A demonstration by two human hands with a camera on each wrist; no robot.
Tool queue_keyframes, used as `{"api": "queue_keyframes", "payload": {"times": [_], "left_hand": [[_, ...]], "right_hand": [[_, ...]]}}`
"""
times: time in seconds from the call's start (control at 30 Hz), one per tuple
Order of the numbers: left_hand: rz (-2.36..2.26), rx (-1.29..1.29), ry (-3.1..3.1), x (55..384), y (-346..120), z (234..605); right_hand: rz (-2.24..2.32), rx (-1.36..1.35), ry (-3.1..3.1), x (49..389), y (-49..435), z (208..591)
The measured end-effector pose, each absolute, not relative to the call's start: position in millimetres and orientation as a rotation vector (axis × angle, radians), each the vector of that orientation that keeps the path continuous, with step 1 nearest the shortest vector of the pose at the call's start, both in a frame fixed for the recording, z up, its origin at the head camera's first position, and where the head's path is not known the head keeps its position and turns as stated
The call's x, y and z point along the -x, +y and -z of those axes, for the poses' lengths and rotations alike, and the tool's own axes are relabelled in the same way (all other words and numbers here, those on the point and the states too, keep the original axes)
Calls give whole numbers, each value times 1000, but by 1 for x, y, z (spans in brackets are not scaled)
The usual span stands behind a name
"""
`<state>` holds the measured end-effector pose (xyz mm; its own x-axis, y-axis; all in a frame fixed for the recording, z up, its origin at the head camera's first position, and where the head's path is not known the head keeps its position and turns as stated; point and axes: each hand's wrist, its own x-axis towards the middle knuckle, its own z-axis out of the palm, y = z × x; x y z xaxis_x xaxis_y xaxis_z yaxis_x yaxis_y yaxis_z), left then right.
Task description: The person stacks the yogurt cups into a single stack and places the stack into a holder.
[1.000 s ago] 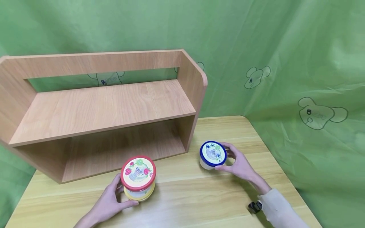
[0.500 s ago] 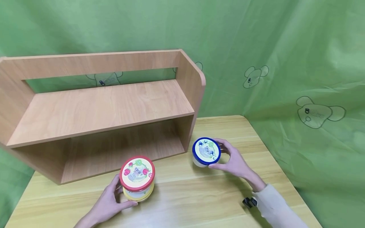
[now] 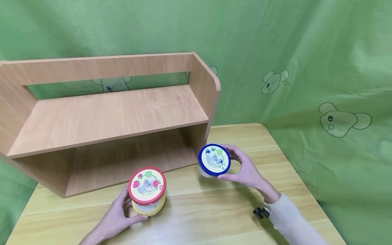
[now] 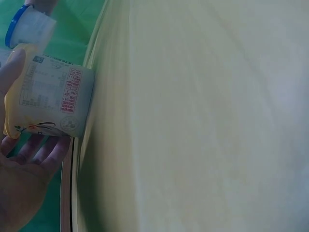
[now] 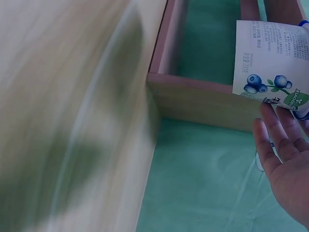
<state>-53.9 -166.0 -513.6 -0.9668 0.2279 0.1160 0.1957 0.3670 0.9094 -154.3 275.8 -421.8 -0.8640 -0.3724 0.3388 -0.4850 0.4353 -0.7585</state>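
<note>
A red-lidded tub (image 3: 147, 185) with strawberries on its lid is stacked on a yellow-lidded tub (image 4: 53, 94), which stands on the table. My left hand (image 3: 114, 214) grips the lower tub from the left, with thumb and fingers round its sides near the yellow lid. Most of that lower tub is hidden in the head view by the red lid. In my right hand (image 3: 245, 166) is a blue-lidded tub (image 3: 214, 160) with blueberries on it, gripped from its right side. The right wrist view shows this tub (image 5: 270, 63) held off the table, in front of the shelf's side panel.
A wooden two-level shelf (image 3: 113, 112) stands at the back left of the wooden table (image 3: 196, 217), its right side panel close behind the blue-lidded tub. Green curtain (image 3: 306, 68) surrounds the table at the back and right. A small black device (image 3: 261, 213) sits at the right wrist.
My right hand has carried the blue-lidded tub left and slightly back, toward the red-lidded tub and shelf. My left hand and the stacked tubs have stayed in place.
</note>
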Motion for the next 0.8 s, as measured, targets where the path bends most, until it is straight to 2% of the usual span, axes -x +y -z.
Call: {"api": "queue_keyframes", "payload": {"times": [0.8], "left_hand": [[-1690, -372, 2569, 53, -166, 511]], "right_hand": [[-1499, -1060, -2387, 153, 236, 386]]}}
